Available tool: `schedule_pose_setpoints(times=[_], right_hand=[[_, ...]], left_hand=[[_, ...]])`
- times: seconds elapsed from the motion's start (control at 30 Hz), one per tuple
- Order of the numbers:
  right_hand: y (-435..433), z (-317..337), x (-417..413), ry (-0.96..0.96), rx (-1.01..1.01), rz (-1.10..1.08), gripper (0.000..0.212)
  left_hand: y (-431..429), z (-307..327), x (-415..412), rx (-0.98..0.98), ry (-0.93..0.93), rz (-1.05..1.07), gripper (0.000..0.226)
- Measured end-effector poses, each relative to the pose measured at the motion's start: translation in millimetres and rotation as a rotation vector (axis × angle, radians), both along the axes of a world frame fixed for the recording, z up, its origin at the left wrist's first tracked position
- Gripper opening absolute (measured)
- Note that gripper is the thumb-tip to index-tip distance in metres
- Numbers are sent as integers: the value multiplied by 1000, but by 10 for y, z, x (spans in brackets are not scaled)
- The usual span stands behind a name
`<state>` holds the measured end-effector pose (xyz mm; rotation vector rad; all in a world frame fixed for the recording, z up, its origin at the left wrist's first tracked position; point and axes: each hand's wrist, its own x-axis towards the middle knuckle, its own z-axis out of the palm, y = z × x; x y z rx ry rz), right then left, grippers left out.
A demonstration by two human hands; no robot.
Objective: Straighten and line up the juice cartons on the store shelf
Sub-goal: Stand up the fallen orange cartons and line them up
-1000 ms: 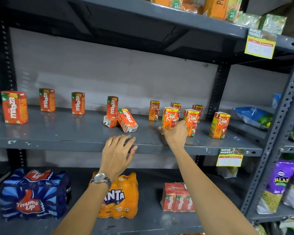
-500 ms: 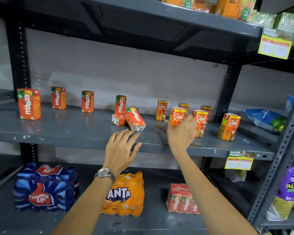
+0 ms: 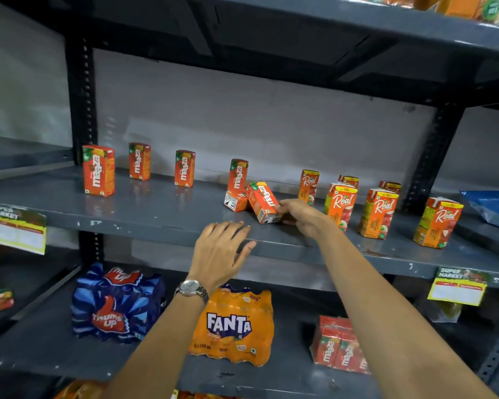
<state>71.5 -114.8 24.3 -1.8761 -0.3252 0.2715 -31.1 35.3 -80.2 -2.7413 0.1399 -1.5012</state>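
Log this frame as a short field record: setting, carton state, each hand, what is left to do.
setting: grey metal store shelf
upright Maaza cartons: four, spaced along the back, e.g.
toppled Maaza cartons: two, lying at mid-shelf and
Real cartons: six upright, staggered, e.g.
right hand: fingertips on the nearer toppled carton
left hand: open, at the shelf's front edge, holding nothing
remaining: stand up toppled cartons, align rows

"maaza" on cartons (image 3: 98, 170); "Real" on cartons (image 3: 340, 207) right of them; below, "FANTA" pack (image 3: 231, 326), "Thums Up" pack (image 3: 116, 306); "SUPER MARKET" tag (image 3: 458, 286).
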Motion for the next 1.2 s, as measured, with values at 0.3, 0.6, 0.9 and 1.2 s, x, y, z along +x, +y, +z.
schedule_pose_setpoints(times=[0.3, 0.6, 0.9, 1.2], right_hand=[[-87, -111, -60, 51, 335, 7, 45], [-145, -141, -173, -155, 462, -7, 43], [-183, -179, -148, -243, 397, -10, 44], [-103, -207, -137, -310, 352, 20, 32]], left_hand=[[7, -42, 29, 11, -56, 5, 42], [7, -24, -1, 18, -45, 7, 42], [7, -12, -5, 13, 0, 12, 43], [48, 26, -46, -2, 26, -12, 54]])
